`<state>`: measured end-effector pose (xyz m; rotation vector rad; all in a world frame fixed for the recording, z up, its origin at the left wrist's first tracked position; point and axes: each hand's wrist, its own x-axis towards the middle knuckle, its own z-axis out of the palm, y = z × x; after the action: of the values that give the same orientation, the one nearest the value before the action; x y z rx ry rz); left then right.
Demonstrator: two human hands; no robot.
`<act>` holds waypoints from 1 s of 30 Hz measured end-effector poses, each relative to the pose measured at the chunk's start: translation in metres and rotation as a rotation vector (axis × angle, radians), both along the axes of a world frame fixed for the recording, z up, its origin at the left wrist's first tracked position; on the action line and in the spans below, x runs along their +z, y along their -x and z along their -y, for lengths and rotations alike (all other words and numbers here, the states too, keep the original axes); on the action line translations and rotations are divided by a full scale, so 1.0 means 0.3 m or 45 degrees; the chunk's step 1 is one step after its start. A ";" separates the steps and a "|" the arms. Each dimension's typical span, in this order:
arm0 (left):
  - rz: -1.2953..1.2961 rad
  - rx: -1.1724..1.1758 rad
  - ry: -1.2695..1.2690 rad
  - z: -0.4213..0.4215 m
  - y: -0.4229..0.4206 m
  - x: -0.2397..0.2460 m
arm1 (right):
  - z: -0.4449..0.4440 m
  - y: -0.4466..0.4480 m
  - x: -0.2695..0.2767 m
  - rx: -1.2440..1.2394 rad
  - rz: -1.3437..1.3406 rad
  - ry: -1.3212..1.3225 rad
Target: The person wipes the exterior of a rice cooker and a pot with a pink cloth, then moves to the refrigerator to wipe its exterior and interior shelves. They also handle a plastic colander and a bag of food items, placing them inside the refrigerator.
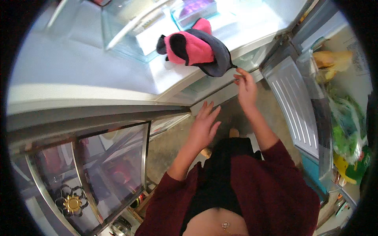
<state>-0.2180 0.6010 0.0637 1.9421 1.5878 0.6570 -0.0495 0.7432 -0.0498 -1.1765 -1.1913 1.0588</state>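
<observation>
A bundled pink, black and grey plush cloth item (196, 48) lies on the front edge of a bright white refrigerator shelf (168, 79). A thin black loop or tip on its right end reaches the fingers of my right hand (246, 85); whether they pinch it cannot be told. My left hand (205, 125) is held below the shelf edge with its fingers apart and nothing in it. Behind the cloth item, a clear container with purple contents (196, 8) stands on the shelf, beside other clear bins (130, 53).
An open refrigerator door (295, 103) with ridged lining stands at the right. Past it are bagged green goods (348, 129) and a yellowish bag (332, 60). At the lower left, a glass-panelled cabinet (112, 168) bears a gold sun-shaped ornament (72, 203).
</observation>
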 end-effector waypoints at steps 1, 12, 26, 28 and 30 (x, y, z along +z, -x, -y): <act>0.031 0.020 -0.016 0.026 0.005 0.023 | 0.033 -0.016 0.171 0.010 0.088 -0.202; 0.161 -0.048 -0.308 0.092 -0.001 0.209 | -0.171 0.175 0.713 0.317 1.065 -0.946; 0.200 0.496 -0.691 0.135 -0.025 0.319 | -0.018 0.288 0.730 0.524 0.897 -1.276; 0.133 0.486 -0.877 0.102 -0.015 0.404 | 0.021 0.295 0.755 0.692 0.719 -1.137; 0.087 0.473 -1.055 0.083 0.009 0.472 | -0.005 0.238 0.824 0.851 0.584 -0.909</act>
<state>-0.2207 0.5761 0.2054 2.1123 1.8160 1.7340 -0.1210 0.7447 0.1975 -0.4509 -2.1913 0.7087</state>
